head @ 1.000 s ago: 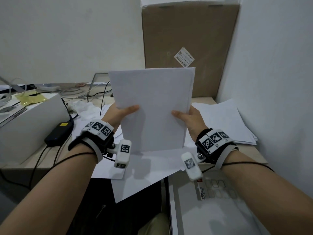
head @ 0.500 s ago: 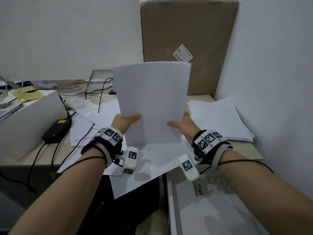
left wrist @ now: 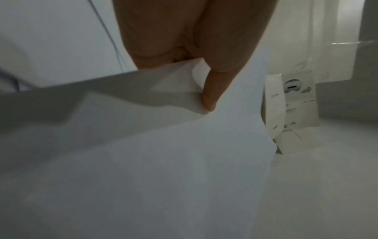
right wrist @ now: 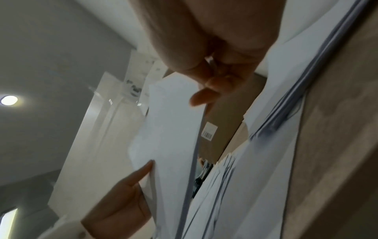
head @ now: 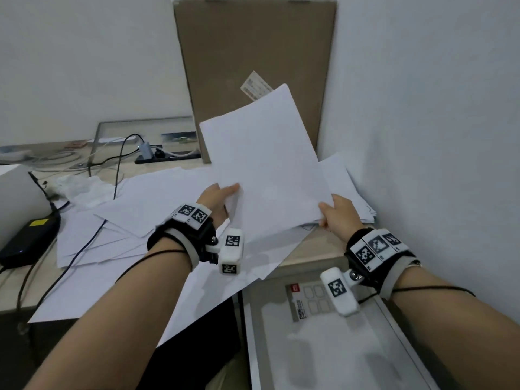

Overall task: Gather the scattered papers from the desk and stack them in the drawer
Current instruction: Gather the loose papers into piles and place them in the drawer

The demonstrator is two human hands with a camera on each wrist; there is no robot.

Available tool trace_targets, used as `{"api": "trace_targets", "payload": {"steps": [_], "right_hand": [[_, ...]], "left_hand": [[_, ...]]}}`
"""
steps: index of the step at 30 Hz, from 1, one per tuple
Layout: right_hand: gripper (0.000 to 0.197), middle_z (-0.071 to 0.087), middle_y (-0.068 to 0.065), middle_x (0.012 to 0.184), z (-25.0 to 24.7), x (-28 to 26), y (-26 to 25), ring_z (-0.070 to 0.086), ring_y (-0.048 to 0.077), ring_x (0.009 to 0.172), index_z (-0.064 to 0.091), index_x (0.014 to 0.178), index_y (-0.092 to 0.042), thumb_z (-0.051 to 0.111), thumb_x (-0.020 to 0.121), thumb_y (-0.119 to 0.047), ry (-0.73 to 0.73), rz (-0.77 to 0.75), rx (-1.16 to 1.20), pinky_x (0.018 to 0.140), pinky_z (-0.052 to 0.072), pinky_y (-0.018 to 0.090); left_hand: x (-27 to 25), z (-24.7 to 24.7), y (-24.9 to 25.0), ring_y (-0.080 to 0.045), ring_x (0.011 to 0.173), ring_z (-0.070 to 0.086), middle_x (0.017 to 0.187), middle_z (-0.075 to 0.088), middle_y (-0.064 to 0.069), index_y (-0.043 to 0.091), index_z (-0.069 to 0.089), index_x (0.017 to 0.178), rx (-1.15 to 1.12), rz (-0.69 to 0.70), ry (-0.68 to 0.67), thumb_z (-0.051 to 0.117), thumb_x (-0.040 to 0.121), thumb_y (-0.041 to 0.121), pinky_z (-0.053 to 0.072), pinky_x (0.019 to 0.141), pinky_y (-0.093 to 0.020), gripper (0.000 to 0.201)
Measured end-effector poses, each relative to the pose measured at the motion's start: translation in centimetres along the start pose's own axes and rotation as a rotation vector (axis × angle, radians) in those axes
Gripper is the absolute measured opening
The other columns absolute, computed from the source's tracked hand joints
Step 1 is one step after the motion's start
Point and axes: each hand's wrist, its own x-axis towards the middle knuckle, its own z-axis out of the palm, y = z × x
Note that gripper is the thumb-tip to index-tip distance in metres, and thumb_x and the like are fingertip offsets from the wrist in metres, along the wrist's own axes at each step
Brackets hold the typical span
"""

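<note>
A sheaf of white papers (head: 267, 170) tilts up over the desk's right side, held by both hands. My left hand (head: 218, 197) pinches its left edge, thumb on top; the left wrist view shows that thumb (left wrist: 210, 97) pressing the sheet (left wrist: 163, 161). My right hand (head: 336, 213) grips the lower right edge, and the right wrist view shows its fingers (right wrist: 206, 95) curled on the sheaf (right wrist: 169, 137). A loose pile of papers (head: 349, 187) lies by the wall under the sheaf. More scattered sheets (head: 135, 220) cover the desk's middle. An open grey drawer (head: 323, 347) sits below my right forearm.
A tall cardboard box (head: 253, 66) leans against the back wall. A black power adapter (head: 28, 243) and cables (head: 118, 164) lie left, next to a white box (head: 17, 198). The wall (head: 436, 136) closes in on the right.
The sheaf has swung from upright in front of me to tilted toward the right, over the pile by the wall. Both hands moved right with it.
</note>
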Motion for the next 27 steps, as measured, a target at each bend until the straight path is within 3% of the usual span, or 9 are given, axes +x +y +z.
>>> {"api": "trace_targets", "payload": {"steps": [4,7,9,13,18,21,23,25,27], "right_hand": [[0.022,0.047,0.005,0.057,-2.6,1.5,2.3,0.045,0.019,0.051,0.050,0.072,-0.006,0.041,0.091,-0.004,0.132,0.099,-0.073,0.051,0.041,0.022],[0.024,0.049,0.006,0.055,-3.7,2.7,3.9,0.049,0.028,0.056,0.049,0.065,-0.007,0.041,0.087,-0.005,0.159,0.190,-0.103,0.064,0.041,0.030],[0.027,0.050,0.005,0.055,-4.0,3.3,4.6,0.050,0.026,0.053,0.050,0.063,-0.010,0.040,0.088,-0.004,0.163,0.228,-0.091,0.063,0.041,0.029],[0.021,0.055,0.003,0.059,-4.2,3.9,5.1,0.051,0.006,0.031,0.056,0.093,-0.009,0.036,0.090,-0.001,0.199,0.280,-0.030,0.041,0.042,0.017],[0.038,0.066,0.005,0.069,-4.3,4.5,5.8,0.057,0.006,0.038,0.059,0.111,-0.007,0.032,0.086,0.003,0.217,0.344,0.038,0.039,0.041,0.019],[0.051,0.060,0.001,0.106,-4.5,4.1,5.5,0.069,0.016,0.073,0.040,0.134,-0.013,0.036,0.086,0.003,0.218,0.312,0.019,0.070,0.055,0.035],[0.061,0.043,0.005,0.135,-4.8,3.7,4.8,0.061,0.025,0.107,0.028,0.145,-0.014,0.044,0.087,-0.002,0.218,0.242,-0.116,0.094,0.048,0.035],[0.058,0.032,0.006,0.147,-4.4,2.9,3.3,0.048,0.023,0.123,0.032,0.145,-0.013,0.047,0.089,-0.006,0.193,0.136,-0.177,0.095,0.037,0.024],[0.047,0.044,0.003,0.137,-3.0,2.2,1.8,0.050,0.020,0.115,0.047,0.135,-0.016,0.049,0.089,-0.007,0.089,0.055,-0.169,0.092,0.038,0.024]], "left_hand": [[0.7,3.0,-2.4,-0.017,0.071,0.066,0.097,0.065,-0.007,0.008,0.058,0.107,0.226,-0.149,-0.178,0.050,0.096,0.004,0.057,0.055,-0.023,0.014],[1.7,4.7,-4.0,-0.014,0.062,0.070,0.097,0.064,-0.008,0.008,0.054,0.116,0.322,-0.182,-0.209,0.050,0.094,-0.002,0.059,0.057,-0.022,0.024],[2.9,5.7,-4.7,-0.011,0.055,0.070,0.093,0.064,-0.010,0.006,0.053,0.122,0.343,-0.181,-0.162,0.050,0.093,-0.004,0.057,0.059,-0.022,0.030],[5.1,7.5,-5.7,-0.011,0.047,0.067,0.105,0.065,-0.022,0.000,0.051,0.130,0.363,-0.187,-0.085,0.052,0.093,-0.004,0.056,0.053,-0.021,0.038],[6.3,8.6,-6.6,-0.015,0.047,0.067,0.110,0.065,-0.024,-0.003,0.051,0.129,0.331,-0.200,-0.043,0.055,0.091,-0.003,0.058,0.057,-0.027,0.038],[6.0,8.5,-6.4,-0.011,0.043,0.064,0.087,0.065,-0.015,0.000,0.051,0.128,0.361,-0.157,-0.037,0.053,0.094,0.004,0.056,0.046,-0.022,0.035],[5.5,7.7,-5.9,-0.007,0.042,0.063,0.089,0.063,-0.010,0.006,0.053,0.128,0.428,-0.108,-0.006,0.053,0.095,0.010,0.049,0.039,-0.016,0.032],[5.2,5.9,-5.4,-0.008,0.055,0.063,0.099,0.062,-0.007,0.009,0.055,0.127,0.508,-0.056,0.052,0.053,0.095,0.015,0.048,0.044,-0.017,0.032],[4.8,3.2,-4.8,-0.010,0.066,0.058,0.101,0.061,-0.009,0.008,0.057,0.126,0.546,-0.030,0.135,0.054,0.094,0.015,0.049,0.055,-0.021,0.032]]}}
